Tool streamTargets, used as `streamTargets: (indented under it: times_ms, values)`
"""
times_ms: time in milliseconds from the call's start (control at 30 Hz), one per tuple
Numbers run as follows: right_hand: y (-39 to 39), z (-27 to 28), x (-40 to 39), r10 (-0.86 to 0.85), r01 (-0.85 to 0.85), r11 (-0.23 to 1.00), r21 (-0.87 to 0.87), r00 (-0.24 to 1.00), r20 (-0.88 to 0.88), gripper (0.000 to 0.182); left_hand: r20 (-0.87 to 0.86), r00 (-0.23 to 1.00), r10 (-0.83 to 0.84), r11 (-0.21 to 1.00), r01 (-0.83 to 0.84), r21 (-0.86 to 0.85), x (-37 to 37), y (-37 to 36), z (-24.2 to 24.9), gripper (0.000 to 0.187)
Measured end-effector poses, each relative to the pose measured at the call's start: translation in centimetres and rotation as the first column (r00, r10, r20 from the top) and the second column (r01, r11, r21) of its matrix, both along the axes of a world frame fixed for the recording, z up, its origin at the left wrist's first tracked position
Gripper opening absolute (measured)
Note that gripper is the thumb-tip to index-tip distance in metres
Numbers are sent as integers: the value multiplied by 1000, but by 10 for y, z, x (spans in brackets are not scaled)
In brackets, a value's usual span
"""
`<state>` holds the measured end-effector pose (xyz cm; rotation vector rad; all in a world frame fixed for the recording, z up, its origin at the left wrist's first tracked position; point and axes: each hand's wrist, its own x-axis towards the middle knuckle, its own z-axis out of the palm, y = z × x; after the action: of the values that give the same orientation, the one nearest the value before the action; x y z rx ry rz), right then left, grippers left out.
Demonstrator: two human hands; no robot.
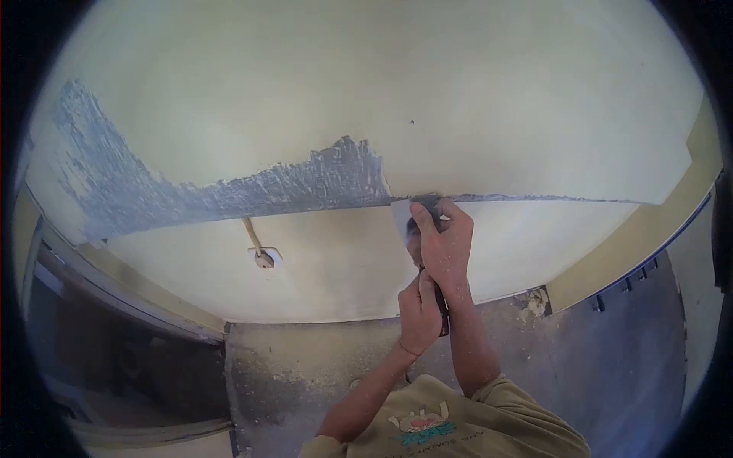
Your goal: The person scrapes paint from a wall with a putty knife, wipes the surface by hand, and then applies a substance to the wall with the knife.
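Observation:
A wide-bladed scraper (403, 220) is held up against the wall, its shiny metal blade meeting the lower border of a scraped grey strip (290, 187). My left hand (420, 314) is closed around the dark handle, below my other hand. Higher up, my right hand (449, 243) grips the blade, thumb on its face and fingers at its far side near the wall. Rough grey surface shows left of the blade, with pale paint (496, 114) above it. To the right, only a thin dark line runs along the border. The blade's edge is partly hidden by my right fingers.
On the lower wall to the left is a socket (264, 257) with a cable rising from it. Flakes and dust lie on the grey floor (305, 359). A dark doorway opening (130, 343) is at left; a blue-edged ledge (649, 248) runs along the right.

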<state>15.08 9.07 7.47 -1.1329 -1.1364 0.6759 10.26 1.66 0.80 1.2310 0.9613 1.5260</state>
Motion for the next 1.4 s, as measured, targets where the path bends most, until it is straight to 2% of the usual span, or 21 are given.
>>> streamTargets:
  times_ms: [33, 133, 200, 300, 400, 467, 533, 667, 700, 767, 833, 867, 933, 967, 1033, 1167, 1233, 1267, 1333, 1367, 1400]
  values:
    - [-3, 3, 0, -5, 5, 999, -34, 1000, -14, 19, 54, 998, 18, 1000, -17, -14, -1, 2, -1, 35]
    - [-6, 4, -3, -27, 26, 998, -61, 1000, -16, 20, 33, 999, -31, 997, 34, -75, -8, 2, -9, 34]
    - [-5, 5, -6, -42, 42, 997, -66, 999, 2, 19, 23, 1000, -12, 999, 13, -37, -10, 6, -9, 34]
    - [-4, 6, -11, -35, 38, 998, 49, 998, -59, 17, -12, 1000, -4, 1000, 4, 3, -14, 7, -5, 34]
    - [-6, 15, -13, -60, 60, 998, 25, 998, -19, 16, -53, 997, -46, 999, 45, -21, -21, 7, 10, 35]
    - [-6, 23, -12, -74, 74, 995, -72, 997, 1, 19, -61, 995, -81, 995, 77, -65, -20, 11, 10, 36]
    - [2, 24, -7, -57, 59, 997, -59, 998, 33, 20, -94, 994, 51, 994, -41, 102, -4, 14, 1, 36]
    - [-4, 32, 1, -38, 57, 990, -125, 988, 149, 24, 19, 999, 45, 998, -46, 54, 8, 9, 3, 44]
    - [-4, 26, 1, -61, 72, 996, -51, 980, 189, 24, 56, 998, 11, 999, -12, 34, 8, 8, 1, 43]
    - [-13, 22, 4, -19, 31, 997, -72, 986, 163, 25, 88, 996, -26, 998, 21, 51, 1, 11, 1, 43]
    - [-26, 6, 15, 78, -51, 989, -140, 977, 198, 29, 203, 975, -94, 977, 130, -170, -5, 4, -1, 34]
    - [-35, -9, 22, 131, -87, 980, -181, 960, 248, 31, 204, 975, -94, 979, 128, -161, -6, 3, -1, 34]
    - [-66, -31, 25, 191, -185, 982, -49, 948, 253, 35, 249, 968, 39, 999, -39, -4, -8, 1, 1, 35]
    - [-82, -42, 26, 192, -188, 981, -40, 948, 255, 35, 250, 968, 40, 999, -42, 5, -13, 1, -1, 35]
    - [-103, -55, 27, 388, -377, 915, -142, 920, 56, 41, 116, 991, -74, 994, 83, -77, -27, 2, -4, 36]
    - [-117, -37, 17, 338, -321, 928, -188, 939, 67, 48, 0, 982, -188, 973, 186, -140, -47, 3, 10, 36]
    - [-118, -25, 8, 253, -226, 930, -289, 965, 60, 49, -269, 959, -92, 995, 77, -67, -55, 2, 28, 35]
    - [-117, -28, 5, 239, -215, 934, -284, 969, 54, 49, -276, 956, -105, 994, 90, -65, -59, 6, 30, 35]
    - [-116, -38, 2, 184, -185, 959, -213, 983, -23, 46, -365, 928, 77, 996, -52, 78, -66, 15, 34, 35]
    - [-116, -40, 1, 173, -174, 962, -211, 985, -25, 46, -368, 928, 67, 996, -40, 80, -67, 21, 35, 35]
    - [-115, -41, 0, 159, -166, 968, -190, 986, -54, 45, -204, 978, -30, 999, 36, 24, -67, 31, 33, 33]
